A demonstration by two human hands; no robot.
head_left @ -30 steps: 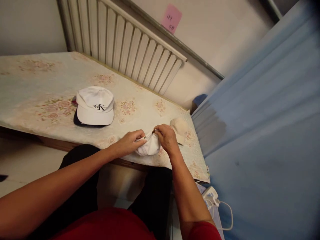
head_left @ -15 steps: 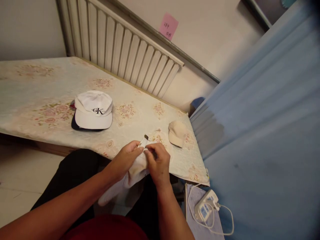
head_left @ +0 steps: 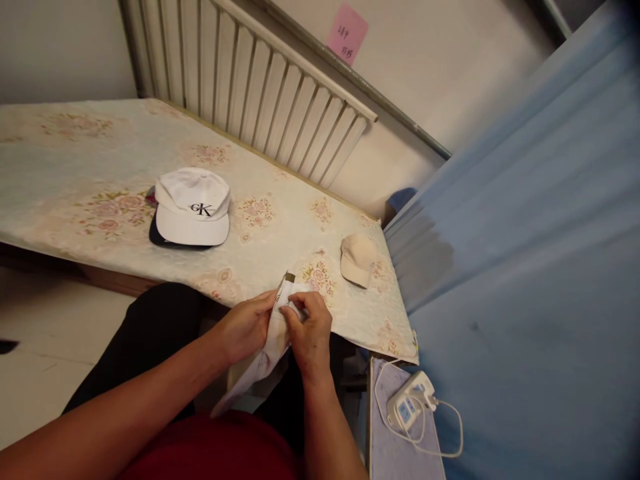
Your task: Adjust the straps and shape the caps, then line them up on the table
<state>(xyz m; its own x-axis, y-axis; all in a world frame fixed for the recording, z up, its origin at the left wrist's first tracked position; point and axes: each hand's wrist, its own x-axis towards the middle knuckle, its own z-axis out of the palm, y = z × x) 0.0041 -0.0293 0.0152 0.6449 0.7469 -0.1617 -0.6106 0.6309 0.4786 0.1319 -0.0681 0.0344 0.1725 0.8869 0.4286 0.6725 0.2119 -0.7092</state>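
Note:
Over my lap I hold a white cap [head_left: 276,337], its strap end with a dark metallic clasp [head_left: 290,277] pointing up toward the bed. My left hand [head_left: 246,331] is closed around the cap's left side. My right hand [head_left: 311,328] pinches the strap near the clasp, thumb and forefinger together. The cap's brim hangs down to the lower left, partly hidden by my left forearm. On the bed, to the left, lies a white cap with black "CK" letters [head_left: 193,207], on top of a dark cap [head_left: 156,233]. A small beige cap [head_left: 359,259] lies to the right of my hands.
The bed [head_left: 280,250] has a flowered cover, with a slatted rail [head_left: 250,87] along the wall. A blue curtain [head_left: 525,267] hangs at the right. Below it, a power strip [head_left: 411,403] with a white cable sits on a small stand [head_left: 400,460].
The cap in my hands has turned, so its strap and side stand more upright. My left hand has shifted slightly down and left; my right fingers still pinch the strap. The view has tilted a little.

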